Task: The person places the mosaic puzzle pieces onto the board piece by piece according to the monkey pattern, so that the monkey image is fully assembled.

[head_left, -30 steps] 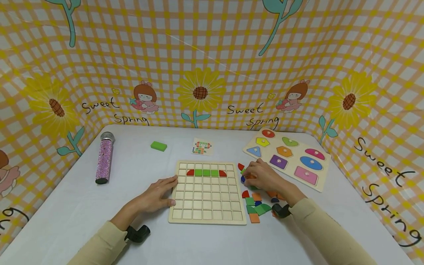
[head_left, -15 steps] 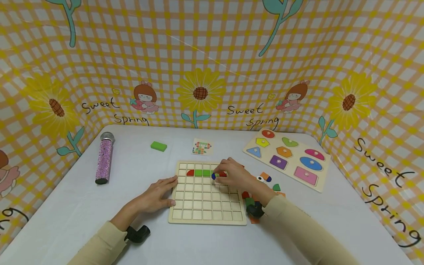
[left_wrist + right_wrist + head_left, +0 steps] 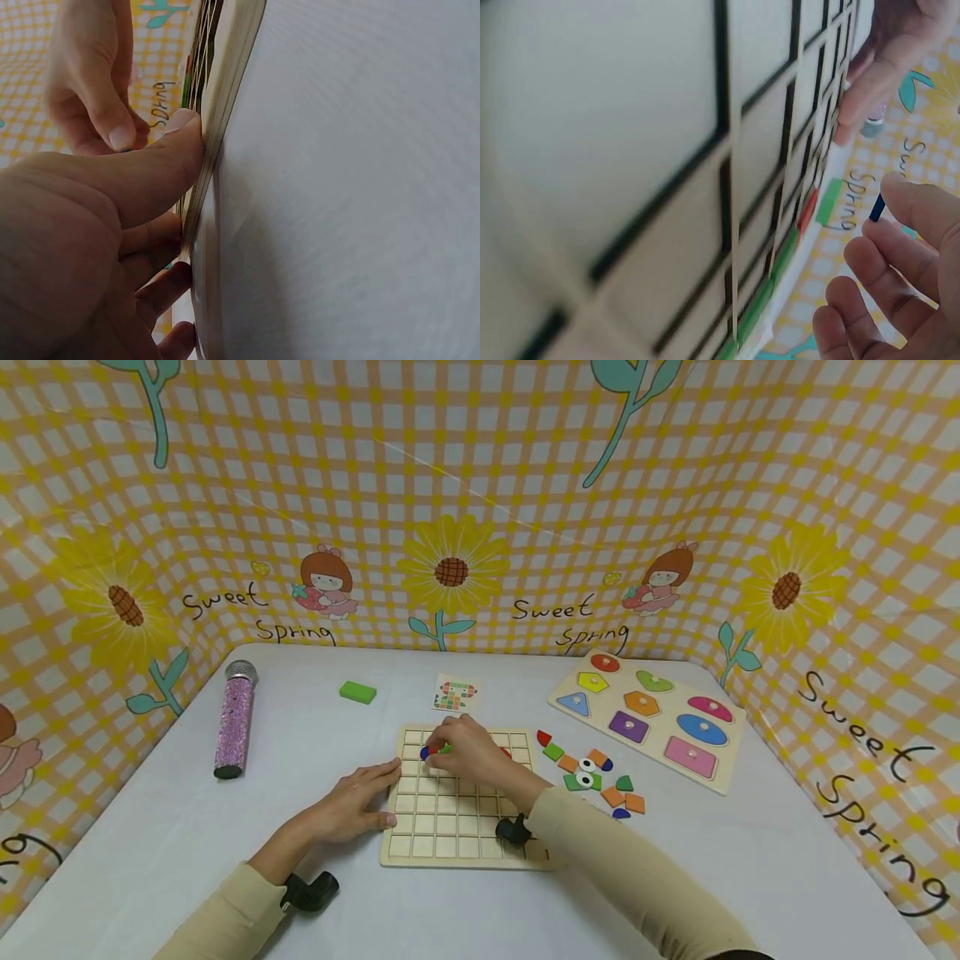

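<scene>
Observed thin, dark-blue, round-edged piece (image 3: 877,208) pinched in right hand (image 3: 474,753). Noted pale wooden grid board (image 3: 447,824) beneath that hand; found left hand (image 3: 348,802) spread against board's edge.

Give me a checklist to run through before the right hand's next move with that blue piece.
1. Grip: ok; the right hand pinches the blue piece between thumb and fingertip.
2. Board contact: ok; the left hand touches the left edge of the grid board.
3. Piece seated in a cell: not ok; it is held in the fingers.
4. Exact target cell: cannot tell.
5. Picture card uncovered: ok; it lies beyond the board.
6. Whole coloured row visible from the head: not ok; the right hand hides part.
</scene>
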`<state>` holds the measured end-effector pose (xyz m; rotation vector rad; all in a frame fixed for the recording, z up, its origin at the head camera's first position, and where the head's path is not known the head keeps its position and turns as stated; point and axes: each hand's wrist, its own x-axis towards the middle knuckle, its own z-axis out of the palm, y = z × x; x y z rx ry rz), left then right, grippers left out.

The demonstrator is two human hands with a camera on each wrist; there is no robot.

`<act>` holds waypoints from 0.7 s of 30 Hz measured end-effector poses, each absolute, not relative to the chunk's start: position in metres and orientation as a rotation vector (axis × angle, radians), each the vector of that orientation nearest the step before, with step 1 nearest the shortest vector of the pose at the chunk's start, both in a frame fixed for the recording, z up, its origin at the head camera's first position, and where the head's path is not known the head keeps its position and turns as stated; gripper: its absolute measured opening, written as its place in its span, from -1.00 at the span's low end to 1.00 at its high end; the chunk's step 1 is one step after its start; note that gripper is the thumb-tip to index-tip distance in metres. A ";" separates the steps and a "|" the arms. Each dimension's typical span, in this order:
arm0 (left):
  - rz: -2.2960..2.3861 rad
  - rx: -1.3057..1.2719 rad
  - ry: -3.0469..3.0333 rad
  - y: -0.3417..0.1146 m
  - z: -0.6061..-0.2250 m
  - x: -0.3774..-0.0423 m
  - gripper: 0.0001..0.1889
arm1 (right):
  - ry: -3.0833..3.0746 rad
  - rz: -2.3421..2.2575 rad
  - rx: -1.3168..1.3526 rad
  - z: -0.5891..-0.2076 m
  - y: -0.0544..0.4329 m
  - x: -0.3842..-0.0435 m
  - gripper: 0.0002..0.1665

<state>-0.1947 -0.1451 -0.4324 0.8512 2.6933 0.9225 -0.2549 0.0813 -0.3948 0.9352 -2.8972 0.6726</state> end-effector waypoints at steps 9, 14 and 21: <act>0.909 0.864 2.700 -0.145 -0.432 -0.194 -0.26 | -2.932 0.668 0.915 -0.403 0.065 -0.260 -0.75; 0.907 0.871 2.700 -0.145 -0.431 -0.194 -0.26 | -2.955 0.613 0.929 -0.405 0.065 -0.261 -0.77; 0.905 0.873 2.696 -0.146 -0.431 -0.194 -0.26 | -2.947 0.519 0.997 -0.408 0.066 -0.263 -0.77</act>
